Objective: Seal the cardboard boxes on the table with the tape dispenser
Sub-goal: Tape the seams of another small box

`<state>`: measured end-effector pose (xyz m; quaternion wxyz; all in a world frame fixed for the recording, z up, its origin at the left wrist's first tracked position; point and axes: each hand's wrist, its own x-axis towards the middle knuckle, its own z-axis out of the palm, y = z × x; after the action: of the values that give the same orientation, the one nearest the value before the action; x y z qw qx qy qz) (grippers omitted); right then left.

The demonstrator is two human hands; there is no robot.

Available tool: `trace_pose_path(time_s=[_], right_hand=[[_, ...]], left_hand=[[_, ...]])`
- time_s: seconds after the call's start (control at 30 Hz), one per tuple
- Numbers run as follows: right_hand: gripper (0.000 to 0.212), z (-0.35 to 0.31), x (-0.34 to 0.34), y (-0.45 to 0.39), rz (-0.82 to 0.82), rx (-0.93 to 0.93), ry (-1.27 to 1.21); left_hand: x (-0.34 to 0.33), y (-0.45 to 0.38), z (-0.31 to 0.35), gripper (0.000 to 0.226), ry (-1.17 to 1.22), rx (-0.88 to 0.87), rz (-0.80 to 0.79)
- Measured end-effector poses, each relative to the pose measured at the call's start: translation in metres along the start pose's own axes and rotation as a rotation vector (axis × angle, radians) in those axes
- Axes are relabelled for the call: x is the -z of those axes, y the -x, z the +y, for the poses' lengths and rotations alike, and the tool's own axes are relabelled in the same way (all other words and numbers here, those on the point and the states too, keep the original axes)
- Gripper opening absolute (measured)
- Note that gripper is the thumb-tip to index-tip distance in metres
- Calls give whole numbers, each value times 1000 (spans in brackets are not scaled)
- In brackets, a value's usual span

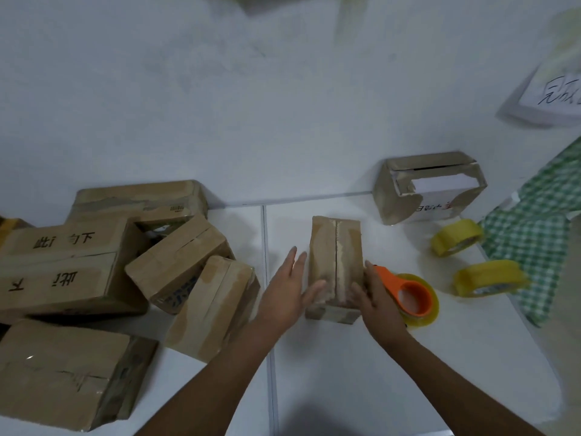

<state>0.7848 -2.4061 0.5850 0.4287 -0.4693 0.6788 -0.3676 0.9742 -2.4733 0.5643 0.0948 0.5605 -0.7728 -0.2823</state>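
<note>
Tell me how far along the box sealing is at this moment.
Done: nothing clearly finished; the pile of boxes at left shows old tape, and I cannot tell if any is freshly sealed. In hand: the left hand and right hand press flat on the small box, whose centre seam looks open. Left: the orange tape dispenser lies beside it, unheld, so taping is not yet begun.

A white counter (345,372) carries a heap of cardboard boxes (94,278) at left, one small box (336,265) mid-counter, an orange tape dispenser (412,297) just right of it, two yellow tape rolls (457,237) further right, and a torn box (430,187) far right.
</note>
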Motion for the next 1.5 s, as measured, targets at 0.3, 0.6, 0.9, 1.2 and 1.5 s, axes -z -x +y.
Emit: trace_pose_path(time_s=[0.3,0.6,0.9,1.2,1.5], right_hand=[[29,17,13,21,285,-1,-10],[57,9,17,-22,43,-24,172],[28,24,4,-2,-179,-67,492],[26,54,21,19,47,-70,358],[52,110,57,-9,123,-151,726]], left_hand=[[-2,-21,19,84,-658,-294,-295],[30,-15,-6,111,-502,-581,-324],[7,15,-3,60,-313,-335,-257],[-23,14,-17,84,-605,-573,-183],[-22,11,-8,66,-533,-574,-168]])
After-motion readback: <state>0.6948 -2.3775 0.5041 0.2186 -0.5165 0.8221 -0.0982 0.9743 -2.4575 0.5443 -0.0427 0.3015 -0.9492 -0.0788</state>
